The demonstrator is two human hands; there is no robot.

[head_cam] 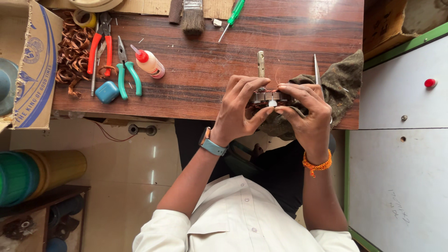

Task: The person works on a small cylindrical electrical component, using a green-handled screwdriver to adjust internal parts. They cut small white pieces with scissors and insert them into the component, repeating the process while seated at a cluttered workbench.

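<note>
Both my hands hold a small round metal motor core (269, 97) with copper windings at the near edge of the wooden table (210, 70). My left hand (240, 106) grips its left side, thumb beneath it. My right hand (305, 109) grips its right side, fingers curled over the top. A metal shaft (261, 63) sticks out past the core, away from me. The core sits over a dark green cloth (343, 79). A thin metal spike (317, 69) stands up behind my right hand.
On the left lie red pliers (101, 46), teal pliers (127, 70), a glue bottle with a red cap (150, 63), a small blue box (107, 92), copper wire scraps (72, 51). A brush (192, 17) and green screwdriver (232, 17) lie at the far edge. A cardboard box (32, 70) stands far left.
</note>
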